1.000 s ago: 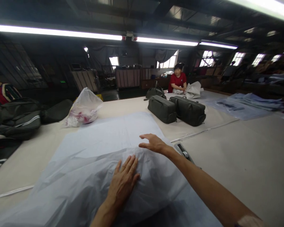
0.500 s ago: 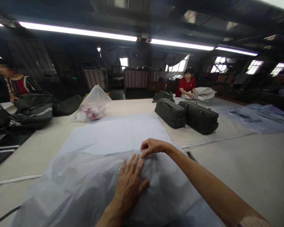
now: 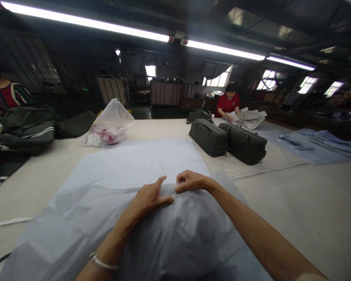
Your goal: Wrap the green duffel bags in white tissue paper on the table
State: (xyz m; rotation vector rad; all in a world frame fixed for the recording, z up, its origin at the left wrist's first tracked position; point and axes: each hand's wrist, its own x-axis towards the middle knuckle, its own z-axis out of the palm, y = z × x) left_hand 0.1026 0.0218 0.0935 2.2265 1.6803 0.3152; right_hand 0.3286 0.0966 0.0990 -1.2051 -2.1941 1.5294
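A large translucent plastic bag (image 3: 76, 226) is spread before me, creased and bulging towards my body. Something dark shows dimly under it at the bottom of the view; I cannot make out what. My right hand (image 3: 190, 182) pinches the upper edge of the bag's top layer between thumb and fingers. Just left of it, my left hand (image 3: 150, 196) is at the same edge, thumb and index finger spread apart, its other fingers partly hidden. Beyond both hands, a stack of flat pale plastic bags (image 3: 140, 156) lies on the table (image 3: 295, 218).
Two dark boxy bags (image 3: 209, 136) stand right of centre, a third behind them. A clear bag (image 3: 111, 123) with reddish contents sits left, near dark backpacks (image 3: 32, 128). Plastic sheets (image 3: 318, 142) lie far right. A co-worker in red (image 3: 228, 105) handles pale material; another person (image 3: 7, 93) is left.
My left hand has moved up and left from lying flat on the plastic to its edge, thumb and index finger now apart. My right hand keeps its pinch. The view has shifted slightly.
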